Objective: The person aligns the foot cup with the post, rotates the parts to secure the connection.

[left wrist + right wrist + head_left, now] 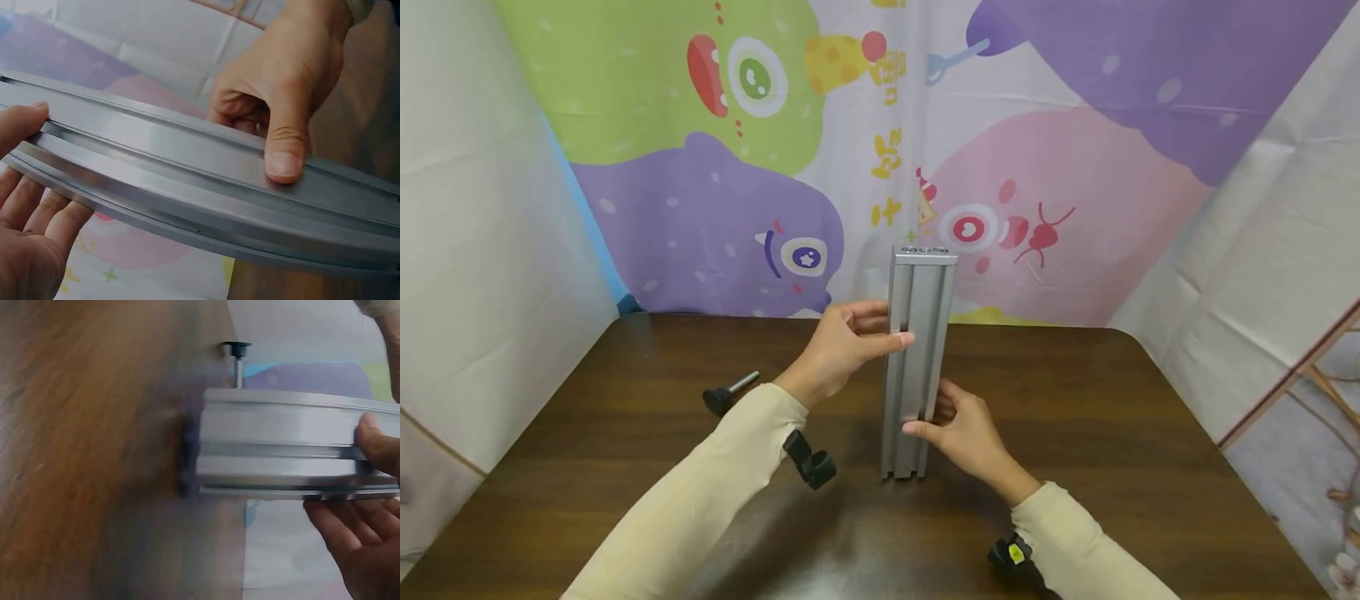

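Aluminium profile (919,383), long, rectangular and satin grey, stands roughly upright in the middle of the scene, above the wood-grained table (1075,408); whether its lower end touches the brown surface I cannot tell. Straight, deep grooves run the length of its faces, and a flat metal end plate (927,259) with dark round recesses caps the top. Left hand (842,346) grips the left edge above mid-height, its thumb laid over the front face and its fingers reaching around the far side. Right hand (966,429) holds the same bar lower down from the right, thumb pressed on the smooth front, fingers bent behind the edge. Both wrists come out of soft cream sleeves (700,492), each with a small black mount (811,467) beside it. Left of the bar lies a levelling foot (722,401), its black base flared, its slim metal stem shiny. On the far side hangs a smooth printed curtain (805,242) with rounded green, purple and pink cartoon creatures, flanked by creased white cloth (475,208).
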A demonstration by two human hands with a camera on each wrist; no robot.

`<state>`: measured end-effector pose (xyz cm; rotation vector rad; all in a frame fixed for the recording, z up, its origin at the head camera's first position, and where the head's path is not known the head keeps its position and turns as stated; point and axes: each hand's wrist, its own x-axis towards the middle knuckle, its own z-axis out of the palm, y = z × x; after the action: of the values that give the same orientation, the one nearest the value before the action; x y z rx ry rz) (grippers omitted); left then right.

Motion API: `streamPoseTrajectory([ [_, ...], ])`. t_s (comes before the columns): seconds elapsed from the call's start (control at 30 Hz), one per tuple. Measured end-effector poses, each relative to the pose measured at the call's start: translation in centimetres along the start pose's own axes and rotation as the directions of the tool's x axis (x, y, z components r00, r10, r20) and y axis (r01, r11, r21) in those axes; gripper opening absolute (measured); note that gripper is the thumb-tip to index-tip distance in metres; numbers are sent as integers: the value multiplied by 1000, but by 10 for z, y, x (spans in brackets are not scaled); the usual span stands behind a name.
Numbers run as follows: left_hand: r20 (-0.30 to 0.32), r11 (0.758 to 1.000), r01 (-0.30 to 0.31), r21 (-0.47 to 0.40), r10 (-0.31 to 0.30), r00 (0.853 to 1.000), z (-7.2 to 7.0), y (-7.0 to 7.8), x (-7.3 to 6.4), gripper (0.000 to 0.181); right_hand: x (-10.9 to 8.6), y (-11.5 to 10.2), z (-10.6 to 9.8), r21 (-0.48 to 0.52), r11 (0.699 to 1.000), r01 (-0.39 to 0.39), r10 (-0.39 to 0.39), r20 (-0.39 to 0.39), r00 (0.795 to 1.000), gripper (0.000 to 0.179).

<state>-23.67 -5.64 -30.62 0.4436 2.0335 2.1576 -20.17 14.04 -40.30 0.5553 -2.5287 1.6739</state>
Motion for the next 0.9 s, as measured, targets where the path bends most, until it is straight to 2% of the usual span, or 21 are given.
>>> streamPoseTrajectory([
  [0.13, 20, 999, -44, -6, 44, 999, 2, -3, -10, 48, -7, -1, 1, -4, 998, 70, -70, 11, 998, 57],
  [0.27, 49, 995, -96, -9, 97, 994, 4, -7, -18, 45, -13, -17, 1, -51, 996, 78, -78, -2, 997, 54],
  [0.37, 82, 990, -136, -35, 138, 987, 6, -8, -24, 44, -15, -15, 2, -87, 992, 87, -89, -11, 996, 55],
  [0.47, 105, 985, -161, -62, 167, 980, 7, -8, -29, 44, -14, -1, 3, -88, 990, 111, -112, -13, 994, 56],
  [0.67, 144, 985, -160, -66, 168, 975, 6, -10, -31, 45, -16, 5, 0, -57, 985, 162, -162, 13, 987, 48],
  [0.9, 171, 987, -159, -15, 159, 972, 3, -10, -29, 45, -14, 5, -3, 0, 989, 147, -147, 46, 988, 41],
])
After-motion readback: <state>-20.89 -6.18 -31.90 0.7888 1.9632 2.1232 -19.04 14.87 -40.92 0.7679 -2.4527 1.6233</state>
